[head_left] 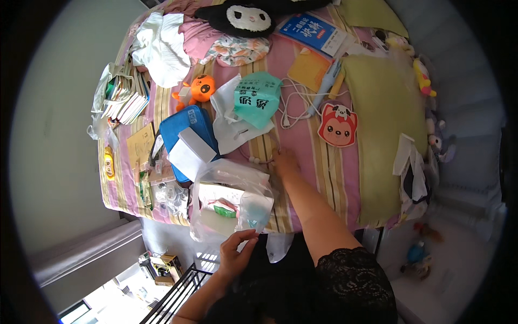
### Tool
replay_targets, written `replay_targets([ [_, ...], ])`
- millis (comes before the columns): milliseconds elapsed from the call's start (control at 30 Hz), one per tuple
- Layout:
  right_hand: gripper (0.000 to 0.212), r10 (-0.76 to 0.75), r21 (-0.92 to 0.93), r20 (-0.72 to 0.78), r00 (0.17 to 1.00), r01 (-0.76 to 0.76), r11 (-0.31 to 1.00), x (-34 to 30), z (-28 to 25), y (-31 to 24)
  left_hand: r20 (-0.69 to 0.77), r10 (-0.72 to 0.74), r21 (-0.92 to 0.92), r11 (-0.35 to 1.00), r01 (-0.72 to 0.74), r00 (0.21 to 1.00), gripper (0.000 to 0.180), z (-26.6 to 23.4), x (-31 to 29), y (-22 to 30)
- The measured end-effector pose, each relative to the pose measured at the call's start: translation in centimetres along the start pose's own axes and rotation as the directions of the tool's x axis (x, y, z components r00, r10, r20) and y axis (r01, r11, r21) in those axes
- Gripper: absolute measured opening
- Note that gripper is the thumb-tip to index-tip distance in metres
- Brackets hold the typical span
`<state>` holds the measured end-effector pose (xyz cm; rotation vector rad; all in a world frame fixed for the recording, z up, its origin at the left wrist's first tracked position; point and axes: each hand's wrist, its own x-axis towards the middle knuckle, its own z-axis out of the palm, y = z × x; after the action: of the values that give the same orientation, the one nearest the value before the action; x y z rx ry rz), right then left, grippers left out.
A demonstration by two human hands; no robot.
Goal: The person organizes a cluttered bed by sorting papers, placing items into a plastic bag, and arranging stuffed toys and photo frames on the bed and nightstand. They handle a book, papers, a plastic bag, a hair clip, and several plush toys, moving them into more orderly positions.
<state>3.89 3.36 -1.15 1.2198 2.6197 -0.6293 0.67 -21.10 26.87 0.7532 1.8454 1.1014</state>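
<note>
The right hand (pixel 286 163), fingers bent narrow, is at a thin pinkish loop (pixel 254 160) just beyond the clear plastic bag (pixel 232 168); its grip cannot be confirmed. The left hand (pixel 236 255), at the bag's near side, is half-curled, hold undeterminable. Picking up the loop appears in hand, calling next for a secure fingertip pinch.
</note>
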Motion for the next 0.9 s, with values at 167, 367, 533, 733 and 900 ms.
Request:
replay_targets([
  [167,0.081,0.107,0.265,0.032,0.994,-0.112,0.958,-5.9,-4.0,1.4,-0.017,-0.006,-0.048,0.999,0.005,1.0,0.02,2.2,-0.5,0.9],
  [367,0.086,0.274,0.574,-0.049,0.961,-0.197,0.795,-16.5,-9.3,6.6,0.141,0.006,-0.057,0.998,0.002,0.99,0.025,5.5,0.8,2.6],
  [533,0.073,0.252,0.701,-0.224,0.941,-0.024,0.712,-26.4,-17.2,4.8,0.31,-0.232,-0.146,0.947,0.287,0.922,0.045,12.5,3.6,2.6],
  [733,0.064,0.497,0.972,-0.162,0.853,0.05,0.231,-35.6,-12.9,4.9,0.708,-0.28,0.021,0.926,0.377,0.648,0.033,17.9,2.4,2.4],
  [900,0.051,0.451,0.886,0.234,0.861,0.002,-0.464,-42.9,-7.5,7.6,0.793,-0.426,0.343,0.903,0.259,0.436,0.031,21.9,-0.2,0.1],
])
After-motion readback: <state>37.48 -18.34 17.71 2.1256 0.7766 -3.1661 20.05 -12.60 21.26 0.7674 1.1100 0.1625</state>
